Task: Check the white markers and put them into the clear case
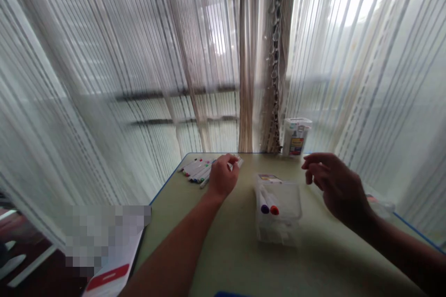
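Note:
My left hand [225,177] is over the far left of the table, its fingers curled into a pinch. At its fingertips is a white marker [239,162], partly hidden by the hand. Beside this hand lies a pile of white markers [197,170] with caps of several colours. A clear plastic box [294,199] lies in the middle with two markers in it, one with a purple cap [265,209] and one with a red cap [274,210]. To the right of the box my right hand [336,188] hovers with bent fingers apart, holding nothing visible.
A clear container with a printed label [297,139] stands at the table's far edge. Behind my right wrist lies a clear plastic object [381,204], partly hidden. Striped sheer curtains [209,55] hang behind the green table [230,241]. A white and red item [108,278] is at lower left.

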A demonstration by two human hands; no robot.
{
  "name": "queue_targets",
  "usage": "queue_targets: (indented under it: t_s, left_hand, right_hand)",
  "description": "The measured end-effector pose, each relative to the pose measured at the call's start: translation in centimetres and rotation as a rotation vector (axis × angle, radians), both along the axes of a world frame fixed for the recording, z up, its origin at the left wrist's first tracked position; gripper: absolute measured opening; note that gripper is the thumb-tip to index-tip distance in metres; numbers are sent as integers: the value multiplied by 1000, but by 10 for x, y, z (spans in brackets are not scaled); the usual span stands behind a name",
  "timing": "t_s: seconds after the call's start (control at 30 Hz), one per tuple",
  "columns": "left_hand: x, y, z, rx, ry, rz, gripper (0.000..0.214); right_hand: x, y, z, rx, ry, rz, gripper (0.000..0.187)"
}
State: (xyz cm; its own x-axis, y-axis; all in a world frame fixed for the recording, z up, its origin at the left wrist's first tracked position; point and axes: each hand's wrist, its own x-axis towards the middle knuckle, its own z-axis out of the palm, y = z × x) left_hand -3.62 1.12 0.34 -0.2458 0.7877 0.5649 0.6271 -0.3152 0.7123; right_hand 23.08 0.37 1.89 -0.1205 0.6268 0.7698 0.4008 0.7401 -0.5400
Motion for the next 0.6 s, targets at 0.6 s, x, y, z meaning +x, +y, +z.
queue_targets:
  t_s: [0.6]
  left_hand:
    - [6,-3,-9,-298,435,56,13]
  right_hand:
    - [-6,18,-15,-217,-174,66,27]
